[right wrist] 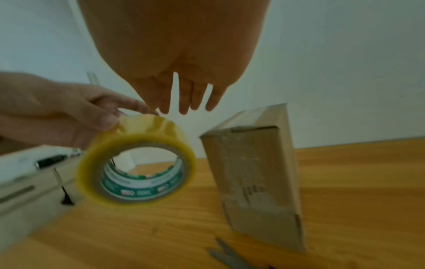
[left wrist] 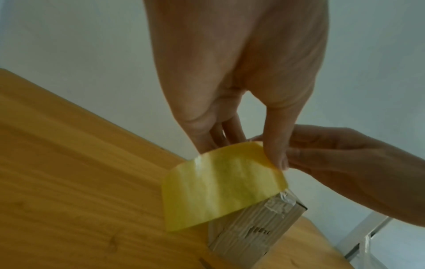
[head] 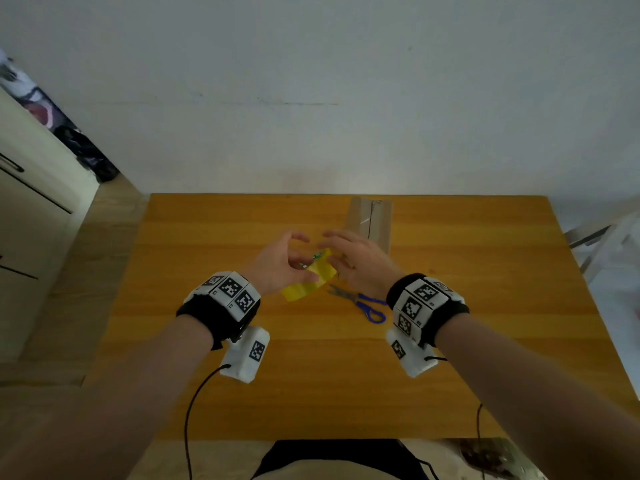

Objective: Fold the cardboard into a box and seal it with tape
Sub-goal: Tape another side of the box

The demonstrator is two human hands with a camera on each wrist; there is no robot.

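Note:
A roll of yellow packing tape (head: 311,277) hangs in the air over the middle of the wooden table (head: 207,375). My left hand (head: 296,252) pinches the roll (left wrist: 220,187) at its top edge between thumb and fingers. My right hand (head: 334,252) is close beside it, its fingers (right wrist: 184,102) straight and spread, their tips just above the roll (right wrist: 89,174). I see nothing held in the right hand. The folded cardboard box (head: 370,220) stands upright behind the hands, with clear tape on its top (left wrist: 279,203) and face (right wrist: 253,172).
Blue-handled scissors (head: 362,303) lie on the table just in front of my right hand, blades (right wrist: 224,253) pointing left. A white cabinet (head: 31,202) stands left of the table and a metal chair frame (head: 588,237) to its right. A wall rises behind the table.

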